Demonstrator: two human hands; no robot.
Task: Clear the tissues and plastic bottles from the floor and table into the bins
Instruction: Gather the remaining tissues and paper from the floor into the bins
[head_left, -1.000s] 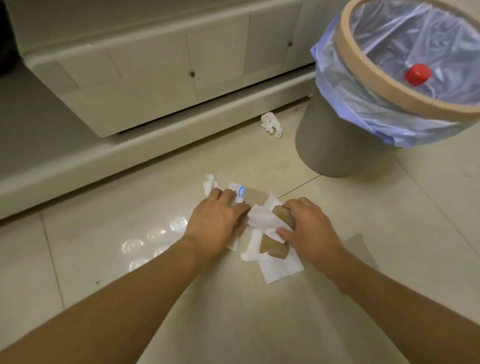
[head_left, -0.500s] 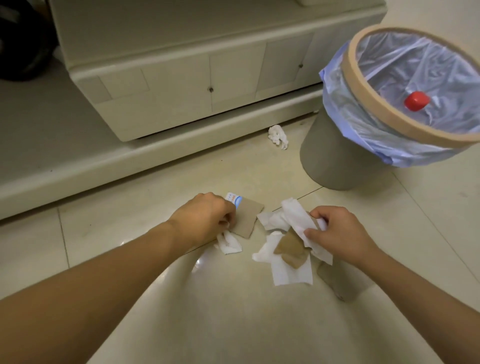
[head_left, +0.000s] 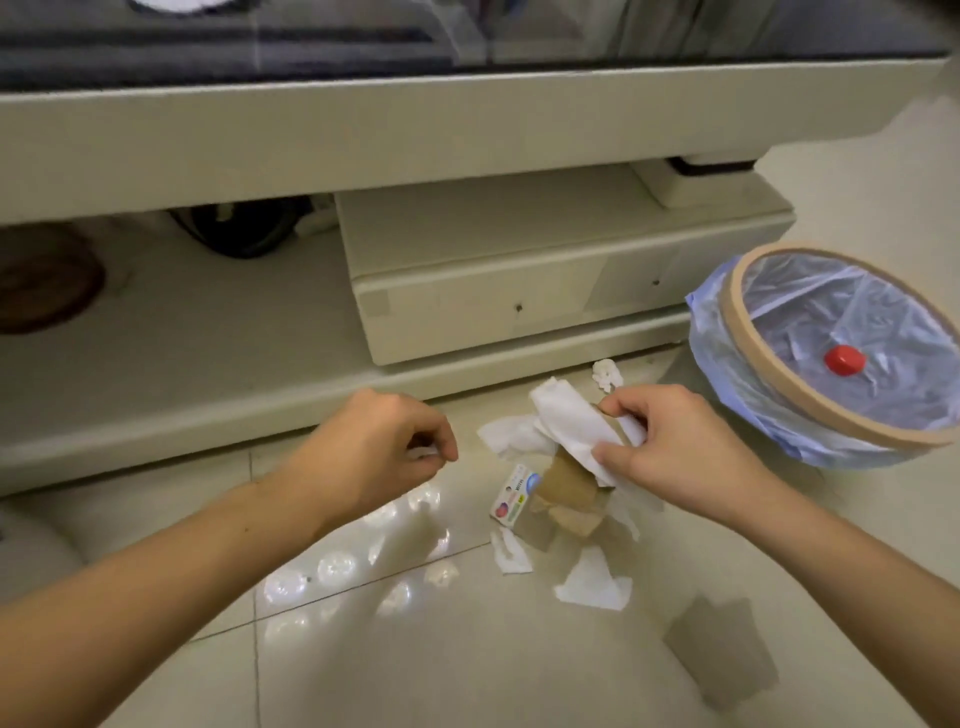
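- Head view shows the right hand (head_left: 680, 457) with its fingers (head_left: 621, 408) pinching a bunch of white tissues (head_left: 571, 421) and brown paper, lifted off the floor (head_left: 467, 649); the bunch's long axis runs from upper left down to lower right, and its loose end hangs toward the floor.
- Left hand (head_left: 374, 452) hovers with fingers curled; whether it holds a scrap, I cannot tell.
- Left to clear: torn tissue pieces (head_left: 592, 584), a small printed carton (head_left: 511, 499) and a crumpled tissue (head_left: 605, 373) by the cabinet.
- Done, I judge: a red-capped bottle (head_left: 844, 359) lies in the lined bin (head_left: 769, 364) near the right hand.
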